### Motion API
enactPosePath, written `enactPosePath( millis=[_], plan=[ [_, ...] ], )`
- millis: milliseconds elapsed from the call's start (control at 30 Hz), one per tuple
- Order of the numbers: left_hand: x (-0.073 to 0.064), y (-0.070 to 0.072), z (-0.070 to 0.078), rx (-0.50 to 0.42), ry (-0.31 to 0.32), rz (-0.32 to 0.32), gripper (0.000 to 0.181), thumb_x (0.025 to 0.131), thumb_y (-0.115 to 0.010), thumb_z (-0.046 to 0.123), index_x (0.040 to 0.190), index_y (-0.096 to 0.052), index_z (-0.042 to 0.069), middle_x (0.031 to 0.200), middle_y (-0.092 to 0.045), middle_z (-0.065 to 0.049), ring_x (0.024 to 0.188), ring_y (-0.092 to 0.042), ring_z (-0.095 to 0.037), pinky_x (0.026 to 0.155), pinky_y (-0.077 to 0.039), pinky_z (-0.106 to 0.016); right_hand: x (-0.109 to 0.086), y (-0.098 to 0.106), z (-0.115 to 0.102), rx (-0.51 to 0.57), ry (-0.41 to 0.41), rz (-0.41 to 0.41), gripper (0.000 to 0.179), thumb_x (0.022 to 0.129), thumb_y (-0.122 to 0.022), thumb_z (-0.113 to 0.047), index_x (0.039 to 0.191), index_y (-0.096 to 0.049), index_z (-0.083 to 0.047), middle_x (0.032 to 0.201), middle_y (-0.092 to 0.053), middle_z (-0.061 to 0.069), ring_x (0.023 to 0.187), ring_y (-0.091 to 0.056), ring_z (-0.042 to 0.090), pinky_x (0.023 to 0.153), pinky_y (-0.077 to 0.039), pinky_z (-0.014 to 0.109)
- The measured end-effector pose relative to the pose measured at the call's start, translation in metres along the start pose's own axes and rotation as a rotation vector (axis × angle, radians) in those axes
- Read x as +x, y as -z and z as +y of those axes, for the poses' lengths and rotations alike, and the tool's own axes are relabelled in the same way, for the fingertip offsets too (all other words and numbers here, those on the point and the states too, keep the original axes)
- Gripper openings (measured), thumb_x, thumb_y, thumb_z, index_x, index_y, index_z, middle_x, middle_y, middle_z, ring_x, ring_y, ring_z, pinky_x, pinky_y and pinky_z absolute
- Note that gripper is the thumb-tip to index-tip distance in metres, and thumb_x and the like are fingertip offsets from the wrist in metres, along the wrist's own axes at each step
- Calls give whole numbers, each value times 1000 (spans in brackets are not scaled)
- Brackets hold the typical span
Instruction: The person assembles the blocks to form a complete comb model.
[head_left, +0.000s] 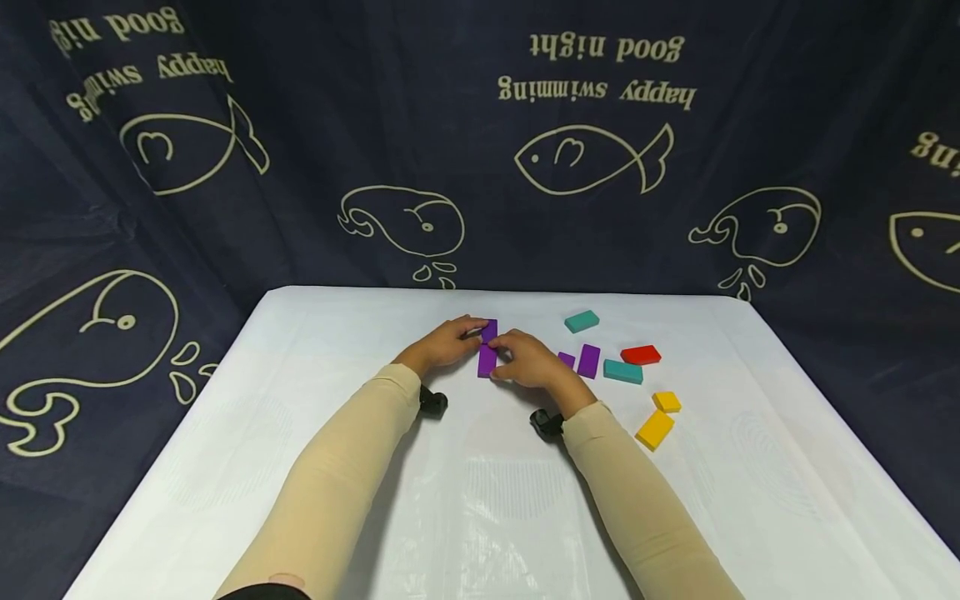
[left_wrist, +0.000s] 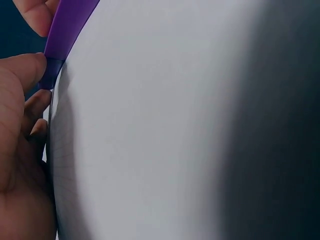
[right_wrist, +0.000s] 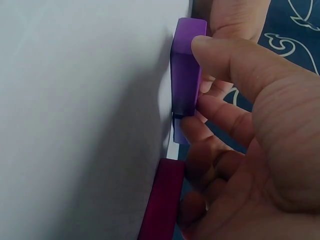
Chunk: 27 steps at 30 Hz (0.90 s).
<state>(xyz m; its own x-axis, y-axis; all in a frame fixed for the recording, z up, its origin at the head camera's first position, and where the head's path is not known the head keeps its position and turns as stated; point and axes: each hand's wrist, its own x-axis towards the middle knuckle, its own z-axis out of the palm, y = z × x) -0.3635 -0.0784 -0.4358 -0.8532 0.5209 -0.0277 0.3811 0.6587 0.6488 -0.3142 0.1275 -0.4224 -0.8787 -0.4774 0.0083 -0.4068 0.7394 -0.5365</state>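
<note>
Currently left hand (head_left: 448, 342) pinches farther purple block (head_left: 490, 332), right hand (head_left: 531, 362) nearer block (head_left: 487, 363); cloth (head_left: 405, 100) reads "good night", "happy swimming", inverted.

Purple blocks (head_left: 487, 363) look smooth and matt, the white tabletop (head_left: 465, 433) faintly glossy, the dark backdrop (head_left: 315, 100) matt cloth.

You seem to be at a makeshift recording spot: your white-topped table (head_left: 480, 550) is hemmed far, left and right by a navy cloth (head_left: 450, 125) printed with fish (head_left: 592, 160), whales (head_left: 405, 221) and upside-down lettering (head_left: 607, 48), and you wear black wrist cameras (head_left: 432, 403). The cloth hides what kind of room this is.
</note>
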Motion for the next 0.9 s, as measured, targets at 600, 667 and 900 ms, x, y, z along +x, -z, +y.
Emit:
enactPosePath(
  millis=[600,667,900],
  plan=[
    [3,-4,-2,-31,-17,43,44,102,-53,19,145,-52,11,143,-52,-12,138,-42,-28,116,-30,-43,0,0,-2,7,-23,7,52,85,-76,-16,132,-60,0,124,-60,15,120,-54,30,108,-39,44],
    [3,-4,-2,-28,-18,43,44,101,-53,19,145,-52,11,142,-53,-11,137,-43,-27,116,-31,-42,0,0,-2,8,-27,6,52,84,-76,-16,131,-61,0,123,-60,15,119,-54,29,107,-40,43],
    [4,-5,-4,-22,-9,51,44,101,-53,20,145,-52,13,142,-53,-11,137,-43,-26,115,-31,-41,1,-1,-1,-6,-14,19,50,83,-76,-14,129,-62,1,118,-61,14,114,-56,29,106,-41,43]
  ],
)
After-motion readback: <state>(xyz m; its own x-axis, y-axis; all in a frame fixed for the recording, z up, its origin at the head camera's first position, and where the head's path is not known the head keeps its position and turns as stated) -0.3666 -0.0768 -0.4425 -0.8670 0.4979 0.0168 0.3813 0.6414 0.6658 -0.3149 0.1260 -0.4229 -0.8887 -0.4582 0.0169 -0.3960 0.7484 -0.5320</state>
